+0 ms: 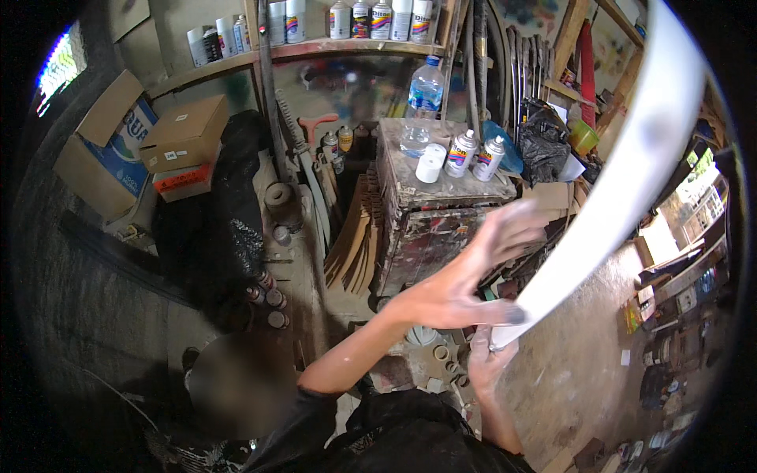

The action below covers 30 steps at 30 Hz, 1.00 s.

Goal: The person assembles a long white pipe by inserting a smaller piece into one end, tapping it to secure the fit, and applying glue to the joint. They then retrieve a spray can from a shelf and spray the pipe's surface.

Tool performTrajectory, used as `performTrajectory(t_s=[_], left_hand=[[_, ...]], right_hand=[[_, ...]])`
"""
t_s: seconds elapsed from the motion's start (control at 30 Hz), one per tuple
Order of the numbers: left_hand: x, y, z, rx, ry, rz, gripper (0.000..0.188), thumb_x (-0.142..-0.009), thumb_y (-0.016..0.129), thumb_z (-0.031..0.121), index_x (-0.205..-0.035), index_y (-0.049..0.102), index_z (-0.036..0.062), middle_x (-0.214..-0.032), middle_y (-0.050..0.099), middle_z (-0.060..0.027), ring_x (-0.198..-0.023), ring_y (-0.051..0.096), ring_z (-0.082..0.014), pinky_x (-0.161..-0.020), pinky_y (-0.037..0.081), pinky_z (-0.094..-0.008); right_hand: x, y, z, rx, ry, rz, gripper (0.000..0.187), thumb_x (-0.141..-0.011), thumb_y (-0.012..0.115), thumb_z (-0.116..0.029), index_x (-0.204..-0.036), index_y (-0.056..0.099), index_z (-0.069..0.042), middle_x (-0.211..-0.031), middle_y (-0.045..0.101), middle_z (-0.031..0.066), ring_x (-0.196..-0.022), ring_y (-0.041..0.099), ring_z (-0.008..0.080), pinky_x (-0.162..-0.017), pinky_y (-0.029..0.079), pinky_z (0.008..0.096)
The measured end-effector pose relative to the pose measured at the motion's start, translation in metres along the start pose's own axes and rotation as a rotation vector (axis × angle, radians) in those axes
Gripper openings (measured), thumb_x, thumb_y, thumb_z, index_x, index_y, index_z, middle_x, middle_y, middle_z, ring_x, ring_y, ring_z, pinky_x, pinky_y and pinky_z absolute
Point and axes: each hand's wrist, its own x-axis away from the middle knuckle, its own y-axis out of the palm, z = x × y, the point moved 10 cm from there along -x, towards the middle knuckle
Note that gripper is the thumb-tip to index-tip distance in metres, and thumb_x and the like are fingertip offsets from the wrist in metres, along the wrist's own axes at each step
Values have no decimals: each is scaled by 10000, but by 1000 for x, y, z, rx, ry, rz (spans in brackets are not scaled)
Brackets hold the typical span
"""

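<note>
Workshop interior, head view; clock positions from centre of view.

Floor (568, 386): bare, dusty, scuffed, at 4 o'clock.
Cabinet (418, 244): paint-spattered, at 1 o'clock; top carries a clear plastic bottle (426, 94) with blue cap, a white cylinder (430, 164) and two spray cans (461, 154).
Wall shelf (347, 46): at 12 o'clock, bearing a row of further spray cans.
Cardboard box (183, 130): brown, at 10 o'clock, on an orange-red carton (183, 183).
Black plastic bag (544, 150): at 2 o'clock.

White strip (599, 236): long, smooth; lower end in the right hand (489, 364), the length running from there toward 1 o'clock.
Right hand: fingers clamped on the strip's lower end.
Left hand (473, 276): at 11 o'clock from the right; fingers blurred, spread apart from the thumb, whose tip overlaps the strip's near edge; contact cannot be told.
</note>
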Motion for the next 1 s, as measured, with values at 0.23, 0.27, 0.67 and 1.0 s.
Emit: performTrajectory(t_s=[0.23, 0.27, 0.67, 1.0], left_hand=[[24, -53, 20, 97, 106, 695, 211, -926, 517, 27, -1131, 474, 49, -666, 493, 3, -472, 453, -70, -395, 378, -222], [32, -60, 26, 142, 159, 722, 248, -929, 522, 20, -1163, 448, 52, -659, 485, -9, -463, 456, -73, -378, 382, -232], [81, -88, 113, -217, 261, 777, 204, -952, 538, 161, -1120, 501, 52, -591, 393, 3, -381, 347, -77, -324, 302, -218], [96, -21, 43, 383, -18, 157, 278, -889, 641, 305, -1036, 563, 82, -801, 581, -73, -602, 552, -219, -601, 503, -342]], right_hand=[[18, 33, 21, 90, 316, -146, 207, -802, 701, -100, -947, 685, 47, -855, 708, 181, -826, 704, 222, -685, 528, 336], [16, 35, 18, 179, 291, -168, 253, -783, 729, -139, -942, 670, 48, -855, 696, 175, -810, 692, 232, -688, 526, 335], [58, 112, 15, 11, 182, -435, 191, -772, 687, -155, -845, 678, 22, -746, 662, 225, -725, 677, 369, -610, 524, 401], [104, 133, -31, -358, 383, -1418, 420, -888, 633, -473, -1006, 623, -70, -909, 568, 109, -876, 552, 214, -794, 451, 343]])
